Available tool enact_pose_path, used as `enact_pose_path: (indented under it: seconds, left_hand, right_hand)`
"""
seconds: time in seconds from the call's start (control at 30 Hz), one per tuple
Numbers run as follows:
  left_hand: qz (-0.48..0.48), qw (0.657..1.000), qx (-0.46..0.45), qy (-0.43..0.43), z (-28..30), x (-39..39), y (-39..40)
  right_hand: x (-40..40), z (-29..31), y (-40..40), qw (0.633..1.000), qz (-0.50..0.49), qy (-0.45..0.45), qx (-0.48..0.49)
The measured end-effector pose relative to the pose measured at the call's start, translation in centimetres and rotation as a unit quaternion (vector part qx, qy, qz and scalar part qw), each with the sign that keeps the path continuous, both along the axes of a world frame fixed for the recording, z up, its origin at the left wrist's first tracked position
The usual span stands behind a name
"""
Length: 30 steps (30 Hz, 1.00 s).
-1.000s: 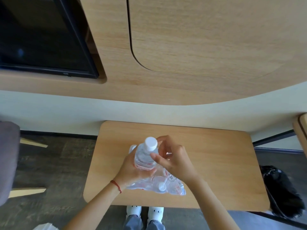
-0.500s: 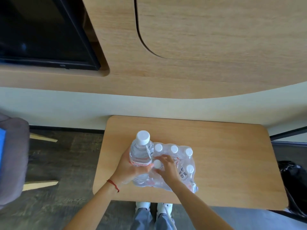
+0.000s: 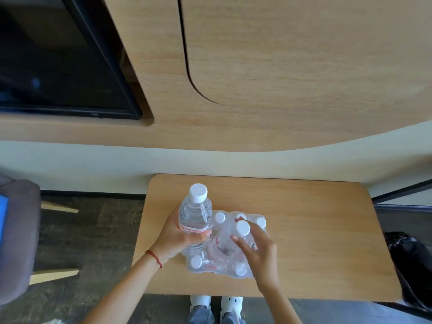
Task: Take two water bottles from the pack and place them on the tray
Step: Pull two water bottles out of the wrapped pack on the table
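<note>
A shrink-wrapped pack of clear water bottles with white caps lies on the small wooden table. My left hand holds one bottle upright above the pack's left side. My right hand grips a second bottle by its upper body, tilted and partly raised out of the torn plastic wrap. No tray is in view.
A dark screen is set in the wood wall panel behind the table. A grey upholstered seat stands at the left, a black bag on the floor at the right. My white shoes show below the table's front edge.
My right hand went from pressing on the caps to gripping a second bottle and lifting it out of the pack. The left hand raised its bottle slightly.
</note>
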<state>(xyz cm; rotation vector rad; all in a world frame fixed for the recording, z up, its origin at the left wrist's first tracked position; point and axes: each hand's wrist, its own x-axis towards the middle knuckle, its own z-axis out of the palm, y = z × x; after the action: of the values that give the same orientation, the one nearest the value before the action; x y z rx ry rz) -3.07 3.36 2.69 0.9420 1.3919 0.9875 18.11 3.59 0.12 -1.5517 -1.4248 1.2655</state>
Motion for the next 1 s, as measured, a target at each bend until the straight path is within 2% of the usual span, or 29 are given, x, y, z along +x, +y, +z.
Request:
enact_pose_path:
  seconds: [0.17,0.23,0.33,0.53,0.73,1.0]
  left_hand:
    - [-0.028,0.999,0.027,0.003,3.7,0.2,1.3]
    - [-0.033,0.999,0.04,-0.001,5.4,0.5,1.8]
    - [-0.062,0.996,0.062,-0.016,7.9,1.3,2.4]
    - [-0.158,0.983,0.085,-0.033,12.5,5.5,3.2]
    - [-0.253,0.962,0.098,-0.013,15.4,15.1,4.3]
    - [-0.343,0.932,0.12,-0.021,16.8,34.3,1.3]
  right_hand:
    - [0.2,9.6,2.0,0.984,-0.03,0.148,0.096]
    - [0.0,12.4,3.5,0.98,-0.063,0.146,0.116]
    - [0.0,15.7,4.8,0.98,-0.101,0.15,0.082]
    - [5.4,19.3,2.0,0.97,-0.171,0.141,0.096]
    - [15.1,21.8,-2.1,0.943,-0.279,0.097,0.155]
    - [32.6,23.2,-9.7,0.894,-0.387,0.1,0.201]
